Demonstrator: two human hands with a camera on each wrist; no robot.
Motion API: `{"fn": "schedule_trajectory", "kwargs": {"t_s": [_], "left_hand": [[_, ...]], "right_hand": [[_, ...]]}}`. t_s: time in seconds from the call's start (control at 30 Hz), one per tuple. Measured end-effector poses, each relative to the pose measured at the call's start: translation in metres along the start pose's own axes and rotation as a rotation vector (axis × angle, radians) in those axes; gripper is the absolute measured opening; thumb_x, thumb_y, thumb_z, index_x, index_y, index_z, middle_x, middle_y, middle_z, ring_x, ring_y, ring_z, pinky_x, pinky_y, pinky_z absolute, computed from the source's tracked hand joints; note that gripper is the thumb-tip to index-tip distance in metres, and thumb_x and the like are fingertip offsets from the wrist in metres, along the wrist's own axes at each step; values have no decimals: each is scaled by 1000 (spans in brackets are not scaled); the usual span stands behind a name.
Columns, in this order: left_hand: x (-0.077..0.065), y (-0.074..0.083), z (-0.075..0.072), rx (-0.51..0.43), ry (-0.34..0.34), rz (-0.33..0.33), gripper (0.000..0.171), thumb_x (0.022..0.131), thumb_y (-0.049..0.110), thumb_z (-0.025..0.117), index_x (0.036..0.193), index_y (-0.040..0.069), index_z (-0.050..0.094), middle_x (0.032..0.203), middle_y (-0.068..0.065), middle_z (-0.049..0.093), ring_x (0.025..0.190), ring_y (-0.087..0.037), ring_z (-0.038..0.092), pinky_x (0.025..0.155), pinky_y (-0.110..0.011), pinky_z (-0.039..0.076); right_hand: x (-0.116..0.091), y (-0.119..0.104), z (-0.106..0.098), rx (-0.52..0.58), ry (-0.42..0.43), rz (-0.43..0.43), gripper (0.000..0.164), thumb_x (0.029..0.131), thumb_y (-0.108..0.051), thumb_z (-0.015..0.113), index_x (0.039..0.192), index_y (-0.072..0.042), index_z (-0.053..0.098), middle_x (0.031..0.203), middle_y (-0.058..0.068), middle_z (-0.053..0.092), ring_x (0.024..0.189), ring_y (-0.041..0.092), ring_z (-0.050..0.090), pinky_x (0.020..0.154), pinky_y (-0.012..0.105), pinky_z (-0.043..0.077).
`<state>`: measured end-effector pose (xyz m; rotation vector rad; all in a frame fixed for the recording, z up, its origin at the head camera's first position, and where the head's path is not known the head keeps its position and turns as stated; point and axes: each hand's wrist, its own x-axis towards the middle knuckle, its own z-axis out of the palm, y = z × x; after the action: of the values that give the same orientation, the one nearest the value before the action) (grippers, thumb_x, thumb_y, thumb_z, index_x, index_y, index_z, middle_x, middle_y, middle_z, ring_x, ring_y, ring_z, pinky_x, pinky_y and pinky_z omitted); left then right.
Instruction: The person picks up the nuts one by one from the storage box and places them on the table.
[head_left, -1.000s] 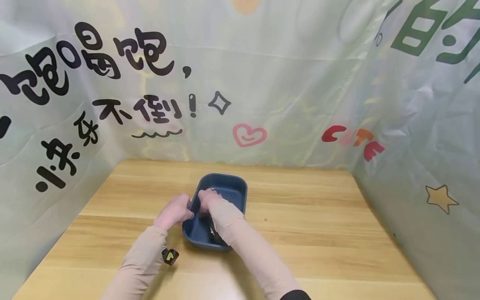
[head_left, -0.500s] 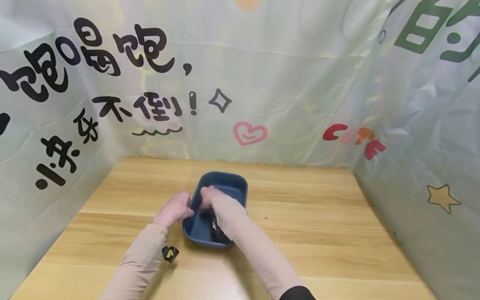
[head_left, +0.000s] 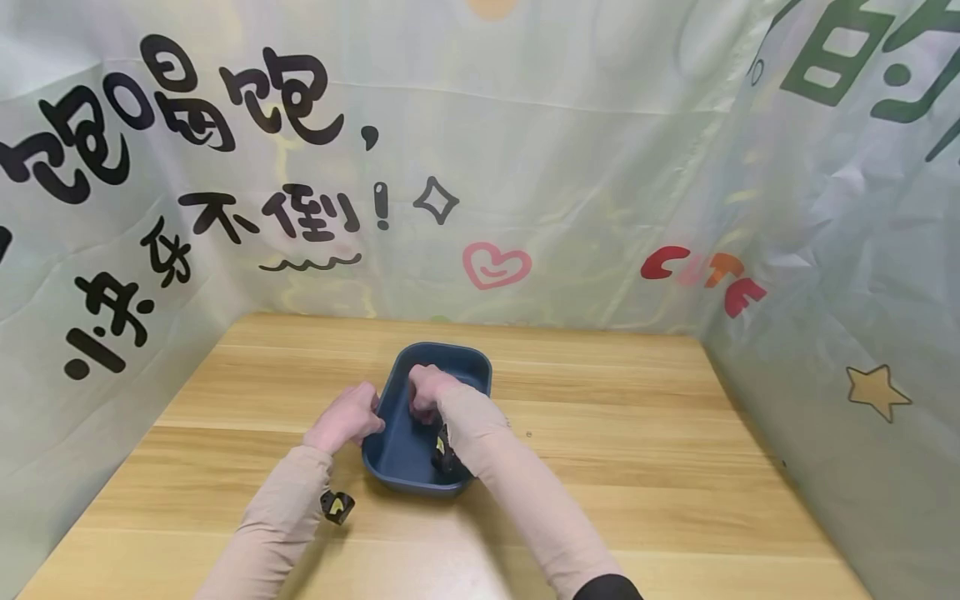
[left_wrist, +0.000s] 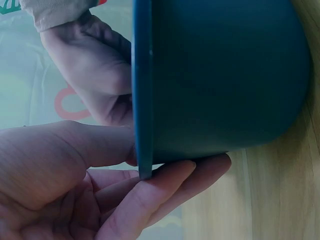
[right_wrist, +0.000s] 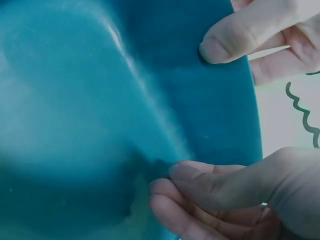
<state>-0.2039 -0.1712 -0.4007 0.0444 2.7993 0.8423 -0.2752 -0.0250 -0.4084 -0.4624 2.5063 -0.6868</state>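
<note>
A dark blue rounded-corner tub (head_left: 397,454) stands on the wooden table, its long side running away from me. My left hand (head_left: 347,421) pinches its left rim, thumb inside and fingers against the outer wall in the left wrist view. My right hand (head_left: 429,392) is inside the tub, near the left wall. In the right wrist view, its thumb (right_wrist: 205,187) lies against the curled fingers, close to the tub's inner corner, and no object shows between them. The left thumb (right_wrist: 225,42) shows on the inner wall there too.
The wooden table (head_left: 637,433) extends to both sides of the tub. A printed fabric sheet (head_left: 570,167) encloses the back and sides. Small black wrist cameras sit under the left sleeve (head_left: 337,507) and over the tub under the right sleeve (head_left: 517,467).
My right hand has moved slightly to the right and back from the left wall inside the tub. My left hand keeps its grip on the rim, and the tub stays put.
</note>
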Motion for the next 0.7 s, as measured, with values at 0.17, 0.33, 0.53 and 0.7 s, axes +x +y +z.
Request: {"fn": "schedule_trajectory", "kwargs": {"t_s": [0.17,0.33,0.53,0.7], "left_hand": [[-1,0,0,15,6,6,13,76,-2,68,71,4,58,63,-6,58,49,-16,56,43,-22,45],[-2,1,-1,-2,-7,-2,8,78,-1,68,77,1,60,70,-9,60,55,-18,58,45,-24,49],[-4,0,-2,-9,3,8,11,78,-1,68,84,-2,59,77,-12,61,61,-21,62,49,-27,55],[-5,0,-2,4,2,8,15,79,0,70,89,-4,59,78,-13,61,60,-21,62,48,-27,54]], "right_hand": [[-7,1,-6,-35,16,-36,19,85,10,67,72,-3,68,66,7,67,56,18,67,50,25,60],[-18,2,-12,-17,45,-89,16,83,9,70,74,-4,70,66,4,66,55,16,67,52,24,59],[-31,9,-19,7,69,-190,11,84,2,75,76,-5,72,67,4,69,54,12,64,54,21,59],[-41,16,-25,15,104,-262,2,84,-3,77,84,-4,75,72,5,73,57,9,64,57,19,58]]}}
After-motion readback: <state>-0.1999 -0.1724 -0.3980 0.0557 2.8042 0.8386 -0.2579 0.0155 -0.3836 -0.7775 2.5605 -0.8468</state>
